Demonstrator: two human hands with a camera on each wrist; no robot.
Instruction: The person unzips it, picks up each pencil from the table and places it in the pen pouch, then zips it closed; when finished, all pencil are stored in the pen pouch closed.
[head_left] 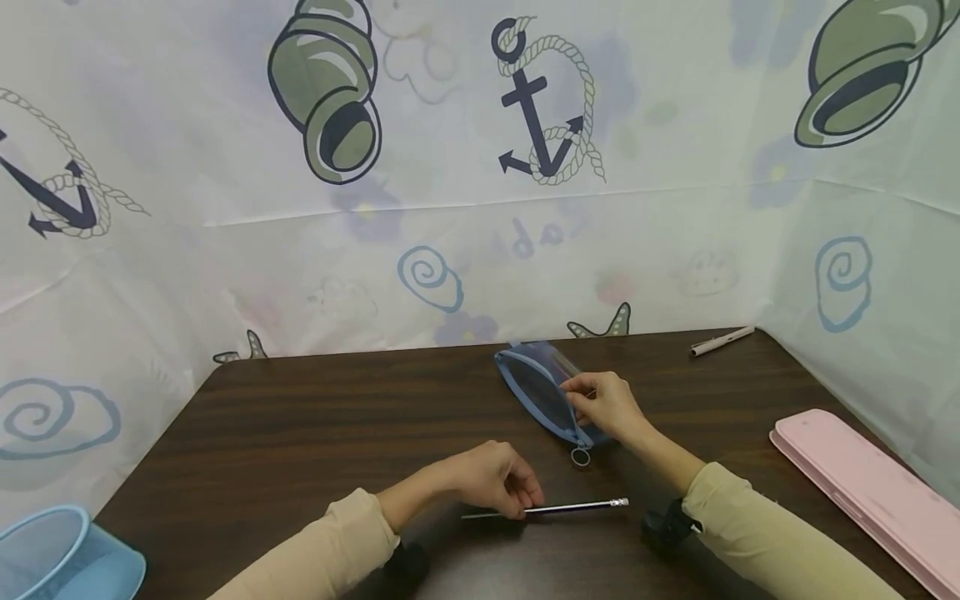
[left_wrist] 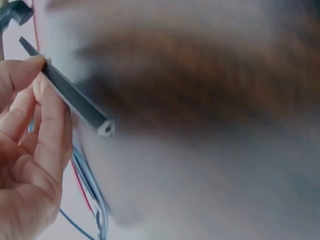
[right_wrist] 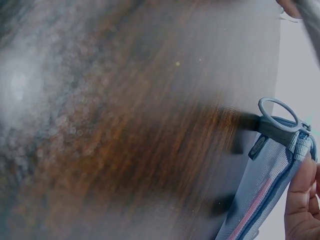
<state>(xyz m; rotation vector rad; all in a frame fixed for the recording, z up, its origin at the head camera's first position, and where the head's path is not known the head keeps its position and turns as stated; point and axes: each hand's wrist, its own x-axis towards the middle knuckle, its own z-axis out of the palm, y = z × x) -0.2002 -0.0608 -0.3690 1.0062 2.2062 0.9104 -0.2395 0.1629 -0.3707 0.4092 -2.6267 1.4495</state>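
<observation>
My left hand (head_left: pixel 495 479) pinches a slim dark pencil (head_left: pixel 573 507) between thumb and fingers, low over the table. Its silvery-white end points right in the head view; in the left wrist view the pencil (left_wrist: pixel 75 95) slants out past the fingertips. Farther back, a blue mesh zip pouch (head_left: pixel 517 379) lies with its mouth gaping. The right hand (head_left: pixel 606 406) grips the pouch's right edge, some fingertips hidden behind the rim. At the pouch's near end hangs a zipper ring (right_wrist: pixel 262 107). A pink strip (right_wrist: pixel 255 202) shows along the mesh in the right wrist view.
A pale pen (head_left: pixel 722 341) lies at the back right of the dark wooden table (head_left: pixel 337 417). Along the right edge rests a long pink case (head_left: pixel 862 492). A light blue holder (head_left: pixel 112 558) stands at the front left. Patterned white cloth (head_left: pixel 480 275) surrounds the table's back and sides.
</observation>
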